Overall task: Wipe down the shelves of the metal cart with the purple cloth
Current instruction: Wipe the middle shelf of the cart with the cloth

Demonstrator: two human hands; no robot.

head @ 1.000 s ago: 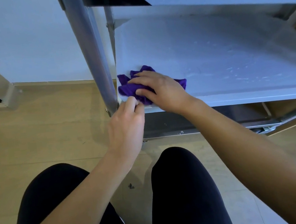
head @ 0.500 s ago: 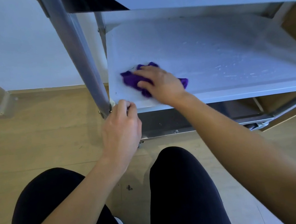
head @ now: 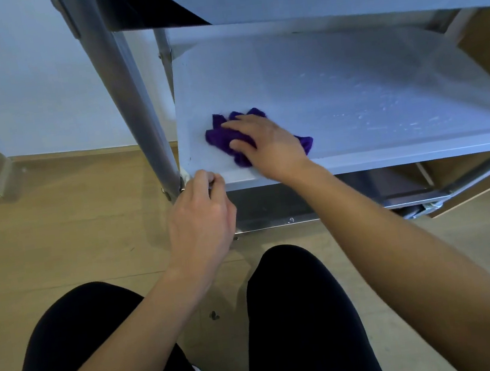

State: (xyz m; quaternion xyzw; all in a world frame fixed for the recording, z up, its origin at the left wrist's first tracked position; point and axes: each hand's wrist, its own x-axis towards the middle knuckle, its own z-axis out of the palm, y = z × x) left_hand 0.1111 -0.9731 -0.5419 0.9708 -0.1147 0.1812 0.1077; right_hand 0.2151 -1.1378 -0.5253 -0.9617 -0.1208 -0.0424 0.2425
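Head view: right hand [head: 270, 147] grip spread flat on purple cloth [head: 221, 137], left hand [head: 201, 219] clamped on the shelf [head: 349, 84] corner. I'd sweep overlapping passes toward those streaks [head: 365, 115].

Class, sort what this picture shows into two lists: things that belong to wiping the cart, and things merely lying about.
In the job: purple cloth; right hand pressing it; middle shelf; left hand holding its front corner; cart post.
Merely there: wooden floor; wall; dark speck on the floor.
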